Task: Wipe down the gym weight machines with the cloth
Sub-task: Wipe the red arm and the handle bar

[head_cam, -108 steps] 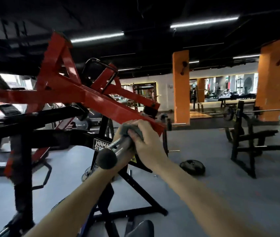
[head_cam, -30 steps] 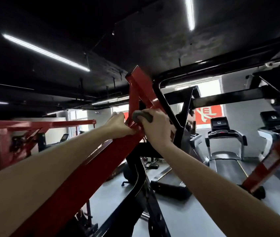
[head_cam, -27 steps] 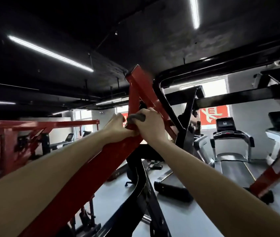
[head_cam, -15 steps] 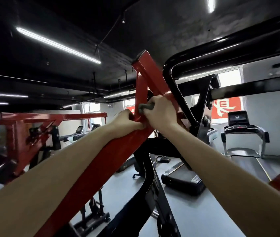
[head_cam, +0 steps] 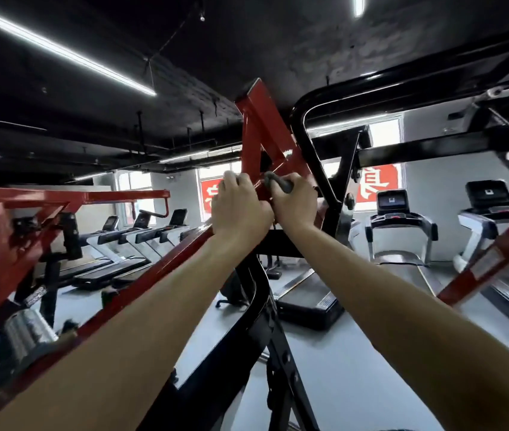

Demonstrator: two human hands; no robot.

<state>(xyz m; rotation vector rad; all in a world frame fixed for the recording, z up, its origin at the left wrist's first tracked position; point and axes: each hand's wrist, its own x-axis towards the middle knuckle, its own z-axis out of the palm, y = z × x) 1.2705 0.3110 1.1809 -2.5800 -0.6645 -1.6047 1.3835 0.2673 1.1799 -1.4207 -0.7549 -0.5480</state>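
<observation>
Right hand (head_cam: 293,206) clutches the grey cloth (head_cam: 279,185), pressing it against the weight machine's red frame (head_cam: 261,132); left hand (head_cam: 240,209) grips that frame just beside it.

Bare arms (head_cam: 153,321) stretched forward and up, left grip (head_cam: 240,209) beside right grip (head_cam: 295,205), both clenched.

Two hands at centre, left hand (head_cam: 240,209) and right hand (head_cam: 293,203); one grey cloth (head_cam: 279,183), at the right hand's fingers; one red triangular frame (head_cam: 262,129), which both grasp; two red window signs (head_cam: 376,183), flanking the hands; two treadmills (head_cam: 401,225) facing the camera at middle right; at least three treadmill consoles (head_cam: 143,219) in the middle-left row; two bright ceiling light strips (head_cam: 60,51), upper left and top right.
</observation>
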